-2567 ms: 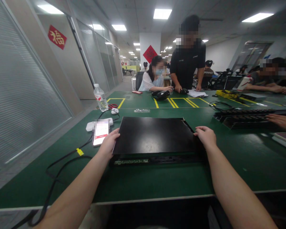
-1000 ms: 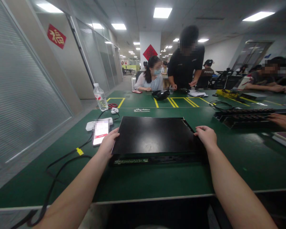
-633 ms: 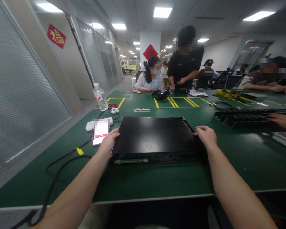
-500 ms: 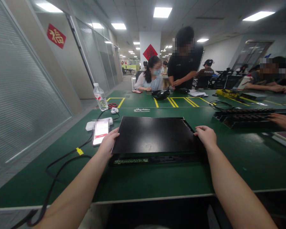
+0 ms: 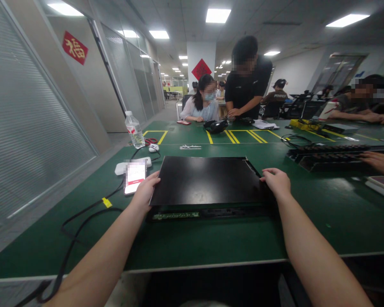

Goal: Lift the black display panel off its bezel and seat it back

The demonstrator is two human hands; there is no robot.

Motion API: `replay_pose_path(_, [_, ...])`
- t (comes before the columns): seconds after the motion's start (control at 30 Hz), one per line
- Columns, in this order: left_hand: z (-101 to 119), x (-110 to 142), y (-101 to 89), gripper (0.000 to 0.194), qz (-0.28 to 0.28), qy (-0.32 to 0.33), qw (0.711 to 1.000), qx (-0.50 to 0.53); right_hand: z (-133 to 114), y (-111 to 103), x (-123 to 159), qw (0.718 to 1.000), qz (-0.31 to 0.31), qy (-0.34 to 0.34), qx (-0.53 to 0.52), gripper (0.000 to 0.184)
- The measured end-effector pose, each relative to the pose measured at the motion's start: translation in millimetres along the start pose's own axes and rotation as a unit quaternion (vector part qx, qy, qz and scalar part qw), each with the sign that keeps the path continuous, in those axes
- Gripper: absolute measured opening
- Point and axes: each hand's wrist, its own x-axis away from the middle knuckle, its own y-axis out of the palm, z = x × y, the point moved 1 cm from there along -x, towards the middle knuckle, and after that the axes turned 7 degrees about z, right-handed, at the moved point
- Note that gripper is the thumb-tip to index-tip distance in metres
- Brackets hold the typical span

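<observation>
on the green tabletop (image 5: 211, 245), right in front of me, a green strip (image 5: 176, 216) shows under the near edge of the smooth, glossy black panel (image 5: 205, 181). flat and rectangular, its long axis runs left to right. my left hand (image 5: 147, 189) and right hand (image 5: 277, 182) pinch its opposite sides, each grip narrow.

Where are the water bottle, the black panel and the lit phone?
Water bottle (image 5: 135, 131): head view, on its side wall.
Black panel (image 5: 205, 181): head view, on its flat top.
Lit phone (image 5: 135, 175): head view, on its screen.
</observation>
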Motion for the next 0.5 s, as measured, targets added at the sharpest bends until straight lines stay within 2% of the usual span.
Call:
replay_pose_path(0.17, [1.1,2.2,0.7,0.065,-0.009,-0.004,1.000,0.006,0.9,-0.1,-0.5,1.000,0.000,-0.002,-0.004,0.028])
replay_pose_path(0.37, [3.8,8.7,4.1,0.059,0.010,-0.003,1.000,0.001,-1.1,-1.5,1.0,1.000,-0.008,0.004,0.001,0.029])
replay_pose_path(0.5, [2.9,6.4,2.7,0.059,-0.002,0.001,1.000,0.004,-1.4,-2.2,1.0,1.000,-0.010,0.005,0.001,0.029])
